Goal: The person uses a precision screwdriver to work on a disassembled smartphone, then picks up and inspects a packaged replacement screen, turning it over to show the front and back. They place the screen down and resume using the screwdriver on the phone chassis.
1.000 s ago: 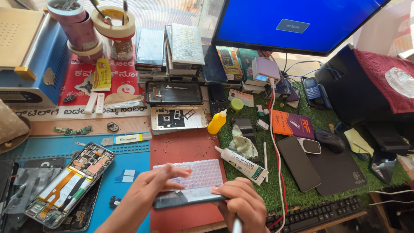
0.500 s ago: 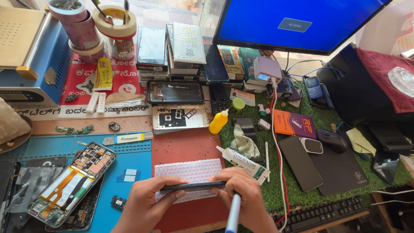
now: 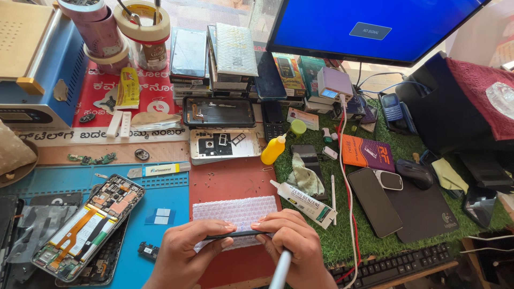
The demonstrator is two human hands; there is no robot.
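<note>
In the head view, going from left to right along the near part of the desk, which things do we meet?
Opened phone → left hand → right hand → white tube → black phone lying flat → computer mouse.

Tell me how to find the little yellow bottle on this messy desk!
Start at the big blue monitor at the top, then drop down to the green grass mat. At the mat's left edge lies the yellow squeeze bottle, tipped over beside a round green cap. Nothing else nearby is bright yellow with a pointed nozzle.

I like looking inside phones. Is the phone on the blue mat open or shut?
Open. The phone lies with its back off, showing its boards, an orange cable and metal parts, left of the left hand.
</note>
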